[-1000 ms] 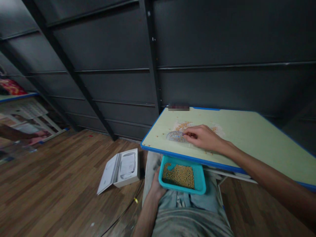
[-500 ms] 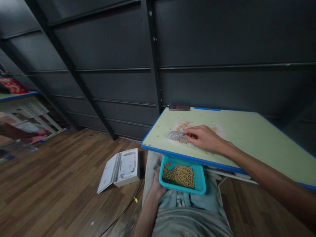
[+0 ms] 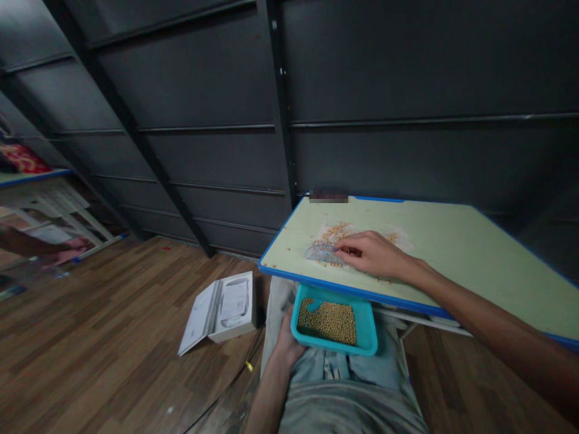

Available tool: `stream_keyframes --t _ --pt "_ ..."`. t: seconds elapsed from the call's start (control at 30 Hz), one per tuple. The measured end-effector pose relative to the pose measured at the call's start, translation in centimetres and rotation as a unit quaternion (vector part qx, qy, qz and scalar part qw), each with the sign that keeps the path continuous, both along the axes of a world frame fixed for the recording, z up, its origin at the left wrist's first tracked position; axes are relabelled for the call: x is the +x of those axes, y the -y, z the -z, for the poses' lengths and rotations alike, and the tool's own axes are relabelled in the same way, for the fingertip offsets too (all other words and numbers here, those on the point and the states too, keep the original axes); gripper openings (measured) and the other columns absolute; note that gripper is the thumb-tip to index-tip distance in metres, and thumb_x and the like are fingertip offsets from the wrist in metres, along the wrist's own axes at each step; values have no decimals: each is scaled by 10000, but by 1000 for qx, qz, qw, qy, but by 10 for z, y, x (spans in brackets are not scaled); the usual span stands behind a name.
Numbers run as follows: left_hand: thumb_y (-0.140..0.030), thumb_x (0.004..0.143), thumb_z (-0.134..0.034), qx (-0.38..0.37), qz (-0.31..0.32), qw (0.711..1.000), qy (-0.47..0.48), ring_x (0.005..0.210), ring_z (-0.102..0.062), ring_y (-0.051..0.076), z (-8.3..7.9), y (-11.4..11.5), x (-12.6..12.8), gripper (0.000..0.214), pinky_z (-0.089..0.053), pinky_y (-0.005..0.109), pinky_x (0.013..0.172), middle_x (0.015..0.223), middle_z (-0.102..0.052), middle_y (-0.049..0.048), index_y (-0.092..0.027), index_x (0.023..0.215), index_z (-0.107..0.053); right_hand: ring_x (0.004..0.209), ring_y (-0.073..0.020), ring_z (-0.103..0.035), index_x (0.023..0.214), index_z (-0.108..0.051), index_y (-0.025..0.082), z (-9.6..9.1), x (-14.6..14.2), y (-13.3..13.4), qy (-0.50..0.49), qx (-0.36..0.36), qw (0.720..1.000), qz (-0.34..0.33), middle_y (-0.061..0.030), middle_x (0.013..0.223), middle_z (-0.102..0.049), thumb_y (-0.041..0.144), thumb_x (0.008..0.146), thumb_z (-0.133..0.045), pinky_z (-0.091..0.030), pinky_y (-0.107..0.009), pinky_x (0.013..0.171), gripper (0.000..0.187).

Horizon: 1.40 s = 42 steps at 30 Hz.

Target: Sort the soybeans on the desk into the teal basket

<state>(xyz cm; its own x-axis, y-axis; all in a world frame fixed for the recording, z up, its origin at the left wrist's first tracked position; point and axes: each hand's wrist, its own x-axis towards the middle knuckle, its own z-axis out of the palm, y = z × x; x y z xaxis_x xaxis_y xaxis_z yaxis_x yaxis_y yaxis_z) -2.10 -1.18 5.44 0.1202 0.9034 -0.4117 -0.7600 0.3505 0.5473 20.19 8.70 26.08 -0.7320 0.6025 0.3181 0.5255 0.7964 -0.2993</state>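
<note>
Between the thumb and fingers of my right hand (image 3: 364,250) is a clear half-round piece, which looks like a plastic protractor (image 3: 319,252). It rests on or just above the pale green table (image 3: 456,259), among scattered yellow beans (image 3: 337,230) lying in pale powder. My left hand (image 3: 288,342) grips the left side of a turquoise tray (image 3: 366,328) held over my lap, under the table's front edge. Many round tan beans (image 3: 332,320) lie inside the tray. Part of my left hand is hidden beneath it.
On the wooden floor to the left lies an opened white box (image 3: 233,304), with a black cable (image 3: 221,392) nearby. A dark metal wall (image 3: 217,157) rises behind the table. Another person's hand (image 3: 75,246) shows at the far left, beside another table (image 3: 36,176).
My right hand and the protractor have shifted slightly to the left and toward me, over the beans. The left hand and tray have stayed still.
</note>
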Motion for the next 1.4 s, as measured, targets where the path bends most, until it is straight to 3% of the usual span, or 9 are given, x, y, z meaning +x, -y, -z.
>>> stream_keyframes --t 0.17,0.37,0.73,1.1,1.4 --pt "-384 702 -821 -4 -1 1000 15 1392 -573 434 4 0 -1 414 -413 553 1222 1102 -824 185 -165 1046 -750 744 -178 -607 936 -759 200 0 0 0 7 14 1000 -19 -53 874 -763 264 1032 -556 -390 -316 716 233" --pt "-385 726 -804 -1 -4 1000 11 1385 -581 426 6 0 -1 392 -417 533 1222 1091 -825 188 -154 1038 -753 816 -193 -656 1031 -777 208 -1 1 0 5 9 1000 -24 -68 977 -791 247 1022 -568 -425 -321 759 213" --pt "-360 755 -788 5 2 1000 16 1314 -643 388 10 -1 -2 317 -442 517 1198 1038 -839 144 -175 1011 -757 822 -196 -671 1039 -784 221 -2 -1 2 3 -1 1000 -31 -64 972 -798 214 990 -587 -435 -321 765 202" --pt "-429 724 -810 2 3 1000 6 1345 -618 403 -2 -1 2 393 -454 540 1193 1093 -833 136 -190 1030 -754 828 -196 -686 1103 -795 227 -2 -1 3 -2 -13 999 -47 -71 987 -802 242 992 -598 -449 -326 775 226" --pt "-379 753 -794 6 2 1000 10 1296 -653 375 5 -2 0 293 -473 500 1170 1024 -842 123 -182 968 -763 775 -178 -666 1095 -785 209 -5 -2 6 3 -20 998 -61 -56 908 -778 281 1019 -574 -432 -306 742 235"
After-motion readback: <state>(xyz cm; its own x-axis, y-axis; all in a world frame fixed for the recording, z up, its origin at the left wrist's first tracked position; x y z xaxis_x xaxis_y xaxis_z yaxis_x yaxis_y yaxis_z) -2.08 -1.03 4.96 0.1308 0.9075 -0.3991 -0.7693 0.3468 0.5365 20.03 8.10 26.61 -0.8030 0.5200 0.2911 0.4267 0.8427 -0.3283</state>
